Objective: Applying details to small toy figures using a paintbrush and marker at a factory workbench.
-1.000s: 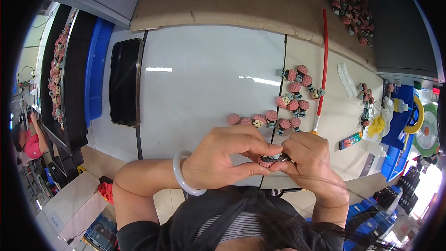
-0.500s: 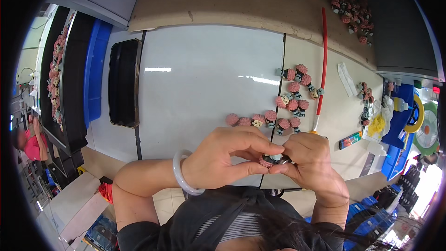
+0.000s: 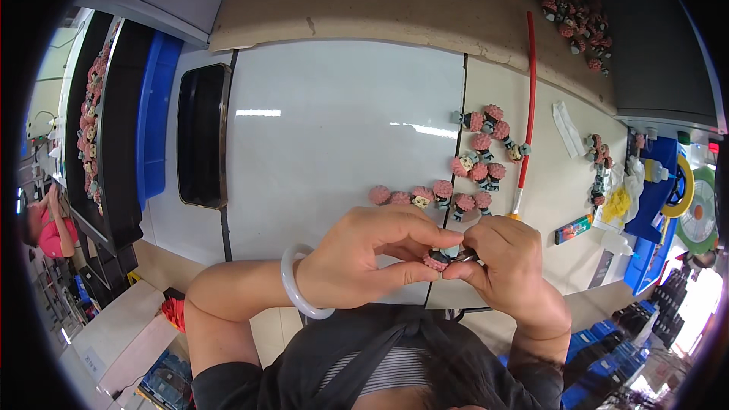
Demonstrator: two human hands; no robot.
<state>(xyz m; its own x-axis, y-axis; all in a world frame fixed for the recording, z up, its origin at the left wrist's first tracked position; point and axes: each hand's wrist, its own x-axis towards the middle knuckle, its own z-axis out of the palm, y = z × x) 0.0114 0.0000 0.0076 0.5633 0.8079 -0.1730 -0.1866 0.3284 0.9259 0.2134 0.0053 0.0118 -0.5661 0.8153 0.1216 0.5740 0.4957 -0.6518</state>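
Note:
Both hands meet close to my chest over the white table's (image 3: 326, 129) near edge. My left hand (image 3: 376, 258), with a pale bangle on the wrist, pinches a small pink-topped figurine (image 3: 443, 260) from the left. My right hand (image 3: 505, 262) grips the same piece from the right, fingertips touching it. Most of the figurine is hidden by my fingers. Just beyond my hands lies a row of similar pink-headed figurines (image 3: 433, 196), and a cluster of several more (image 3: 484, 144) sits further out.
A black tray (image 3: 201, 135) lies at the table's left, with a blue bin (image 3: 156, 118) and a rack of figurines (image 3: 89, 121) beyond. A red rod (image 3: 528, 99) crosses the right side. More figurines (image 3: 573, 7) lie on the far brown board. Blue containers (image 3: 653, 190) stand right.

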